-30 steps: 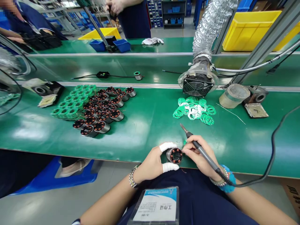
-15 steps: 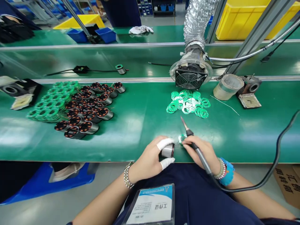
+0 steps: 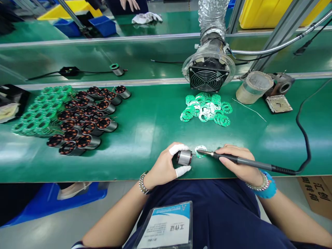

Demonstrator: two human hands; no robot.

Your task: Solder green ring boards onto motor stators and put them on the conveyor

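Observation:
My left hand (image 3: 166, 164), with white coverings on thumb and forefinger, grips a silver motor stator (image 3: 184, 157) lying on its side at the bench's front. Just right of it a green ring-shaped circuit board (image 3: 200, 151) rests beside the stator's end; whether the two touch I cannot tell. In my right hand (image 3: 240, 162) is a soldering iron (image 3: 241, 161), held nearly level. Its tip points left and lies over the ring board. Farther back is a loose pile of similar ring boards (image 3: 207, 109).
Rows of stators (image 3: 89, 128) and stators topped with green boards (image 3: 43, 110) stand at left. A fan with a duct (image 3: 208, 79) hangs behind the board pile. At right are a plastic cup (image 3: 255, 87), a soldering iron stand (image 3: 279, 100) and a thin wire (image 3: 250, 110).
My right hand has moved right and swung the iron from pointing away to pointing left, its tip now at the ring board. The board is released from the right fingers. The view has shifted slightly.

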